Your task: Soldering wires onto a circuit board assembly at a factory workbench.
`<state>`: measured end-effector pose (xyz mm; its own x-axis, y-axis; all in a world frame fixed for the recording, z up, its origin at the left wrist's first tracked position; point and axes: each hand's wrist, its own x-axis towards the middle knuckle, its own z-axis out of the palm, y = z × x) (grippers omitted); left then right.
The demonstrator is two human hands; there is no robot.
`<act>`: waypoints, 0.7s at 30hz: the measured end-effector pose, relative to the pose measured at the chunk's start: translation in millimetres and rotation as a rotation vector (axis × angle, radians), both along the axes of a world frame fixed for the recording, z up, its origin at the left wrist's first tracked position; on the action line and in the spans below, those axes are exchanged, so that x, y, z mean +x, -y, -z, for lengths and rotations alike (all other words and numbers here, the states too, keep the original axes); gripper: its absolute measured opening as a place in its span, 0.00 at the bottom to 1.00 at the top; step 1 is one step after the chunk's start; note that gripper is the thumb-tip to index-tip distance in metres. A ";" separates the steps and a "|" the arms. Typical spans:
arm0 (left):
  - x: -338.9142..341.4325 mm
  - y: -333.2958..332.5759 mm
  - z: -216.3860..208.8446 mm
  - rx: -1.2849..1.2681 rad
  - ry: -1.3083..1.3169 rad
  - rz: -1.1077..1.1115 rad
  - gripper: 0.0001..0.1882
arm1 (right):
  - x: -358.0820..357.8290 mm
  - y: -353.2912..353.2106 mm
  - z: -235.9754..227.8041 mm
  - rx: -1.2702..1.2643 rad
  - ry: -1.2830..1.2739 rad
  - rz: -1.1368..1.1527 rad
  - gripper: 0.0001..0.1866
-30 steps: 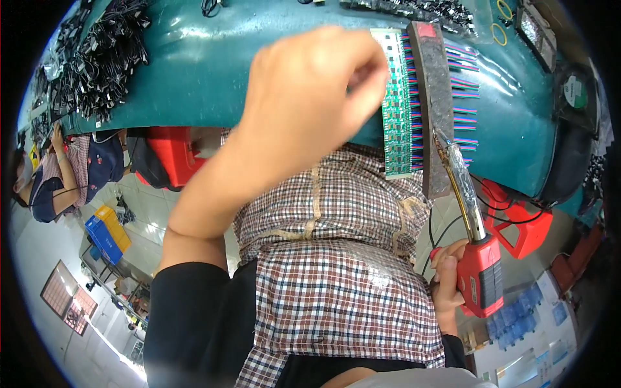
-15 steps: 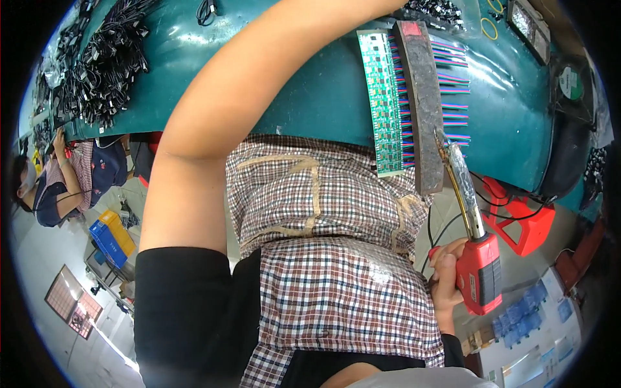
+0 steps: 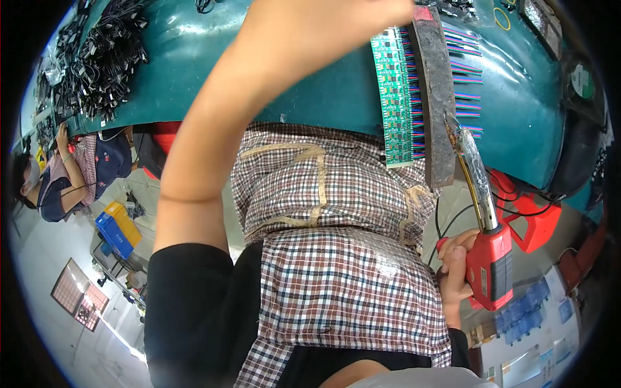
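My right hand (image 3: 457,262) is wrapped round the red grip of a soldering gun (image 3: 490,271). Its metal tip and the thin brass feed tube beside it point up at the lower part of a long dark bar (image 3: 435,103). This bar lies across rows of thin coloured wires (image 3: 466,70), which run from a green strip of circuit boards (image 3: 394,97). My left hand (image 3: 343,19) reaches over the upper end of the strip, beside the bar's pink-marked end. It is blurred and partly cut off by the top edge, so its fingers cannot be made out.
Black cables (image 3: 110,58) are heaped on the green table (image 3: 194,84) at the left. Small dark connectors (image 3: 453,9) lie beyond the bar, near a yellow rubber band (image 3: 502,19). A red stool (image 3: 533,226) stands below the table at right. Another person (image 3: 74,174) works at far left.
My left hand has drawn back toward me from the connectors at the top edge and now shows over the board strip. The right hand still holds the soldering gun; the whole view has shifted slightly.
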<state>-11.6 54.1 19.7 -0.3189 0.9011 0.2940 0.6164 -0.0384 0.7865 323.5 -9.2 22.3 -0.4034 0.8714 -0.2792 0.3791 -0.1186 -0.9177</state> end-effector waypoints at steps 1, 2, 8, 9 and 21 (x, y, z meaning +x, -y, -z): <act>3.8 12.9 -1.4 -0.097 0.219 0.003 0.06 | 0.4 0.2 0.1 -0.004 -0.014 0.000 0.06; 5.1 36.9 20.5 0.016 0.044 0.061 0.03 | 0.0 -0.9 -0.8 -0.010 -0.023 -0.014 0.06; 37.6 89.1 38.6 -0.074 0.230 0.059 0.05 | 4.0 -8.6 0.1 0.001 0.011 -0.169 0.06; 40.1 90.8 41.4 -0.079 0.240 0.056 0.06 | 3.7 -10.2 -0.9 0.005 0.018 -0.205 0.06; 47.8 91.0 56.2 -0.084 0.233 0.042 0.06 | 4.0 -5.5 0.0 -0.033 -0.065 -0.159 0.05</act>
<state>36.1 -37.0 -36.4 -0.3310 0.9331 0.1408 0.4173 0.0109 0.9087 327.4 -3.6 22.3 -0.5537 0.7857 -0.2758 0.3357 -0.0925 -0.9374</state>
